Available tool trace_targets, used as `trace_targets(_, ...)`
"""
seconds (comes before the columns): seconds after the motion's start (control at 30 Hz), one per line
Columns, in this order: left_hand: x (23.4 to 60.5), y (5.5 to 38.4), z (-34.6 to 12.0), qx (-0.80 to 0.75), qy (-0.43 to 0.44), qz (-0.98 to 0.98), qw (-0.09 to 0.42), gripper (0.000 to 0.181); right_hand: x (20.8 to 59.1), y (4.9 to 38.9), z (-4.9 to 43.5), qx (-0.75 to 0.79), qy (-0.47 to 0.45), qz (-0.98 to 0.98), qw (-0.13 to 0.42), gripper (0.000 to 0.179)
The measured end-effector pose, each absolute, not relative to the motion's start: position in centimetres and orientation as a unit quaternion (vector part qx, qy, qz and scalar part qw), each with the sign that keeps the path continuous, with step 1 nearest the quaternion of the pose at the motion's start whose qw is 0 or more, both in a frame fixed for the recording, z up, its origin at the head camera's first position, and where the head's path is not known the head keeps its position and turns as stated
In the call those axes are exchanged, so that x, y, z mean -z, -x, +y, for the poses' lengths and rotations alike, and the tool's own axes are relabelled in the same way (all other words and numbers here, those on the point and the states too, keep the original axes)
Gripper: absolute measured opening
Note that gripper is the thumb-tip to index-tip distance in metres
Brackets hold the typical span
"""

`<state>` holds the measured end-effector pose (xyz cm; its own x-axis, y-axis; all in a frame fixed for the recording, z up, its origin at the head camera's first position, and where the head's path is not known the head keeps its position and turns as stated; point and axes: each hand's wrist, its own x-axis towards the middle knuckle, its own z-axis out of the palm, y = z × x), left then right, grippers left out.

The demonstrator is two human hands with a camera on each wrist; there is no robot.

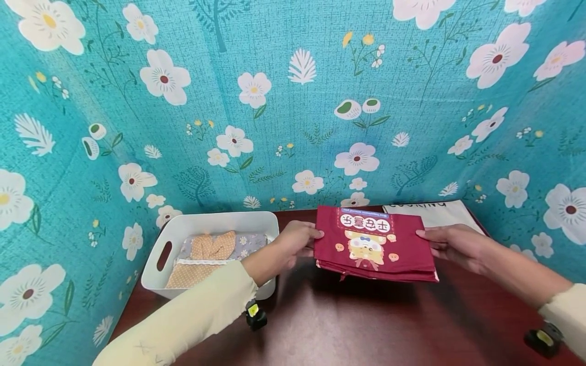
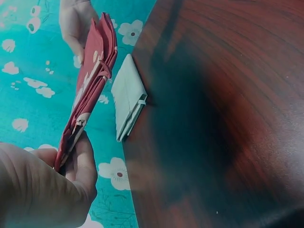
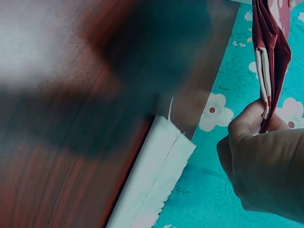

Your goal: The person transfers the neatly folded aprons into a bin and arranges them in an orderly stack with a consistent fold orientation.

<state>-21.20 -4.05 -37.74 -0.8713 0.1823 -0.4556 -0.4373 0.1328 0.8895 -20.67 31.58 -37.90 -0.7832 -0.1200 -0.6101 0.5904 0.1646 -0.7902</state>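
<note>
Both hands hold a folded dark red cloth [image 1: 375,249] up above the dark wood table. Its face has a cartoon dog print and lettering, both upside down in the head view. My left hand [image 1: 295,241] pinches one short side, thumb on top and fingers beneath, as the left wrist view shows. At the opposite side my right hand [image 1: 458,249] pinches the folded layers between thumb and fingers. From the layered lower edge a narrow red tie [image 2: 105,71] sticks out. Pale lining [image 3: 265,78] shows between the layers in the right wrist view.
Left on the table stands a white bin [image 1: 229,219] with handle slots, holding folded orange dotted and grey floral cloths [image 1: 201,274]. A folded off-white cloth [image 1: 446,214] with black lettering lies at the back right. Behind the table [image 1: 348,325] hangs a teal flowered curtain [image 1: 284,127].
</note>
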Motion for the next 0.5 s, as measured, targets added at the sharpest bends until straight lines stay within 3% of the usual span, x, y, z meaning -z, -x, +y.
trace_targets(0.5,36.1,20.4,-7.6,-0.656,0.098,0.708,0.244,0.033,36.6,21.2,28.4,0.633,-0.144,0.709,0.275,0.074)
